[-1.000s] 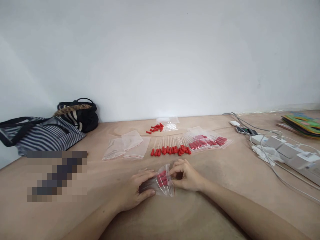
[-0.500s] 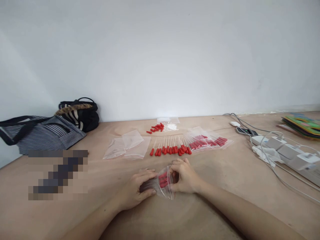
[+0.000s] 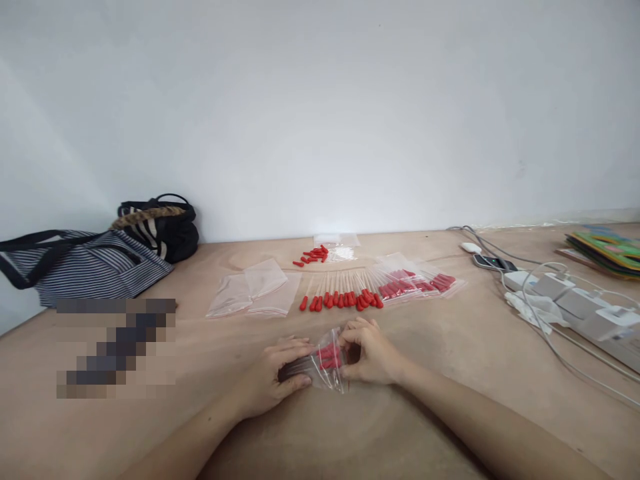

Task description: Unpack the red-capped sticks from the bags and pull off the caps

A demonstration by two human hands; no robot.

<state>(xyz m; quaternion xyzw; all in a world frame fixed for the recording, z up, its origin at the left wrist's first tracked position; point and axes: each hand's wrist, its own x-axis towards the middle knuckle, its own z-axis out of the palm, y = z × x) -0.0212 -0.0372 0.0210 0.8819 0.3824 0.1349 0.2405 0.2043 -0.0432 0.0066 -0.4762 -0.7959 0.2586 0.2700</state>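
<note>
A clear zip bag (image 3: 331,379) lies on the table in front of me with several red-bulbed droppers (image 3: 329,355) in it, their bulbs towards the right. My left hand (image 3: 280,370) is wrapped round the bag's left part, over the thin dropper tubes. At the right end, my right hand (image 3: 367,350) pinches the bag's edge between thumb and fingers; part of that edge is hidden. Beyond my hands lies a row of loose red-bulbed droppers (image 3: 341,300), bulbs facing me. To its right are filled zip bags (image 3: 423,283) of the same droppers.
Flat zip bags (image 3: 255,293) lie left of the row. Loose red bulbs (image 3: 311,255) and thin clear tubes (image 3: 343,253) are near the wall. A striped bag (image 3: 95,267) and a black bag (image 3: 175,230) stand left. White chargers (image 3: 580,307), cables and colourful boards (image 3: 607,250) sit right.
The zip bag has shifted slightly, and its right end lies a little higher and flatter. Both hands keep their hold almost in place.
</note>
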